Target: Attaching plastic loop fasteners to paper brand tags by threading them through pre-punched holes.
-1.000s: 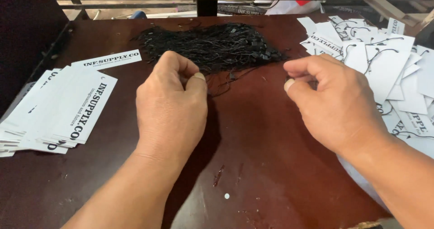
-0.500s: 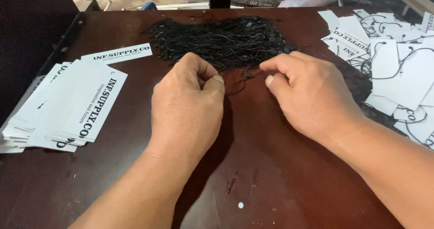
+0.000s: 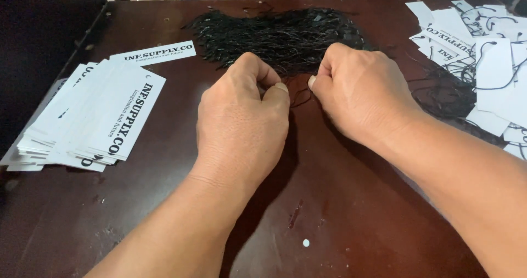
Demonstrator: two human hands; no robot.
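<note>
Dark brown wood, scuffed and spotted, makes up the tabletop (image 3: 340, 212) that fills the view; its near edge is cut off by the frame, along with both forearms. Closest to the camera, a small white dot (image 3: 306, 243) lies on the bare wood.

Further in, the left hand (image 3: 241, 124) rests knuckles up, fingers curled tight with thumb against forefinger. The right hand (image 3: 359, 91) sits just beside it, likewise closed into a narrow pinch. Between the two thumbs a thin black string (image 3: 299, 96) shows, but it is too fine and too shadowed to tell which hand actually grips it, and the fingertips are tucked out of sight.

To the left, a fanned stack of white printed tags (image 3: 96, 119) lies well apart from the hands. To the right, loose white tags with strings attached (image 3: 483, 53) run off the frame.

Just beyond the knuckles sprawls a tangled heap of black strings (image 3: 280, 34), touching the hands' far side.
</note>
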